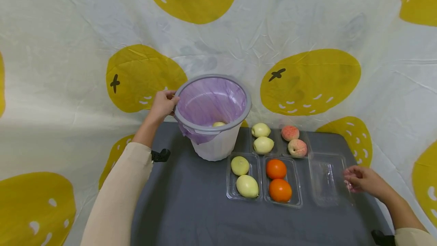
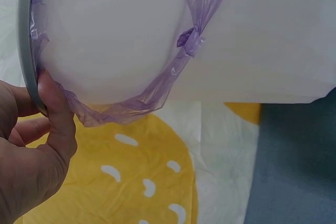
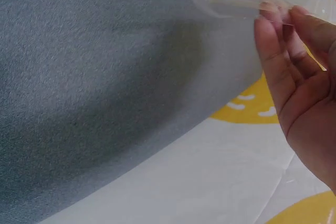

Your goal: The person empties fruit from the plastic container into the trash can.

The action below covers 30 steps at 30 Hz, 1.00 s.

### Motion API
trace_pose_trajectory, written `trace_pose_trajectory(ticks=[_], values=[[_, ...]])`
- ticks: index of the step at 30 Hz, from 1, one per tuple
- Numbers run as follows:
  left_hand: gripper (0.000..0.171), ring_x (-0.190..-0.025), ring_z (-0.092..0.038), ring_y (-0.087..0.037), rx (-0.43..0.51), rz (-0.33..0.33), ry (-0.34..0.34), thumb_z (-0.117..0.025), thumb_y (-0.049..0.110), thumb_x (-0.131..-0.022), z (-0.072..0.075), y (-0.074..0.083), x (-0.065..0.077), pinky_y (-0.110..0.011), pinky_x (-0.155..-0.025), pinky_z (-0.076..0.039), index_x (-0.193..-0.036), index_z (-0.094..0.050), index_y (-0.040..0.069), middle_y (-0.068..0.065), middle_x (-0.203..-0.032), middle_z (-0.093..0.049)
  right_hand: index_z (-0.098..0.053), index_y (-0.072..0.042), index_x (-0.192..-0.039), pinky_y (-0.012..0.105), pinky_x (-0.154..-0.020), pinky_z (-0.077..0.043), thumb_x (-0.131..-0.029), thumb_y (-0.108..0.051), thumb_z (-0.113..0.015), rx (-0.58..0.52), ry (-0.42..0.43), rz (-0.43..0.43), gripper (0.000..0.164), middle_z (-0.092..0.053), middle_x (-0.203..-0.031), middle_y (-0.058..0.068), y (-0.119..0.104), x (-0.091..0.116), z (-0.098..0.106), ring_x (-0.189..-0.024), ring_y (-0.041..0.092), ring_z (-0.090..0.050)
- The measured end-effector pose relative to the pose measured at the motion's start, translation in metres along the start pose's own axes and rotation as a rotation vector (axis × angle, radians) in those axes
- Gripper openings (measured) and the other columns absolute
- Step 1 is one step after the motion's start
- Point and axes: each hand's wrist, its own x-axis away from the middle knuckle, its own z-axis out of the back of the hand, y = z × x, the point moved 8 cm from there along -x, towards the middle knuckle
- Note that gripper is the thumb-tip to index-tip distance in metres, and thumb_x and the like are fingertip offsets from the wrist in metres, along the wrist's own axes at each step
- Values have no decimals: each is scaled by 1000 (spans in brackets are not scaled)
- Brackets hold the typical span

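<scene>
A white trash bin [image 1: 215, 145] with a grey rim and a purple bag [image 1: 205, 105] lining it stands tilted on the table. My left hand [image 1: 164, 104] grips its rim on the left side; in the left wrist view the thumb [image 2: 56, 103] lies outside over the bag's edge. Inside the bin part of a pale yellow fruit [image 1: 219, 123] shows. At the table's right, my right hand [image 1: 363, 180] pinches the edge of a clear plastic tray [image 1: 326, 185] with nothing in it. The right wrist view shows thumb and fingers [image 3: 273, 45] meeting at the tray's edge.
Beside the bin, clear trays hold two oranges [image 1: 280, 190], two yellow-green fruits [image 1: 247, 186], two pale yellow fruits [image 1: 263, 145] and two peaches [image 1: 297, 148]. The grey table [image 1: 205, 215] ends just right of the right hand. A fruit-patterned curtain [image 1: 222, 60] hangs behind.
</scene>
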Motion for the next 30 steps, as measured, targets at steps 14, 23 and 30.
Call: trace_pose_trajectory(ticks=[14,23,30], values=[[50,-69,-64,-11,9,-4,6,-55,16,-108,1,-2,-1,-24,-59,-61,-153,-46,-2,-25,-134,-54,-61,-1,-113,33,-76,-65,-109,-14,-53,-254,-211,-144,16,-70,-96,0,35,3,-15,-83,15,-70],[47,-66,-63,-10,13,-14,20,-55,15,-107,3,1,1,-23,-57,-60,-151,-49,-3,-24,-129,-56,-57,10,-122,34,-80,-64,-109,-23,-54,-254,-195,-203,35,-70,-100,1,48,-3,-15,-86,15,-70],[49,-71,-63,-12,2,-10,13,-55,16,-108,2,-1,0,-22,-58,-59,-153,-47,-2,-25,-131,-56,-58,11,-124,34,-80,-64,-109,-27,-54,-243,-177,-238,42,-72,-102,0,56,-6,-17,-87,15,-70]])
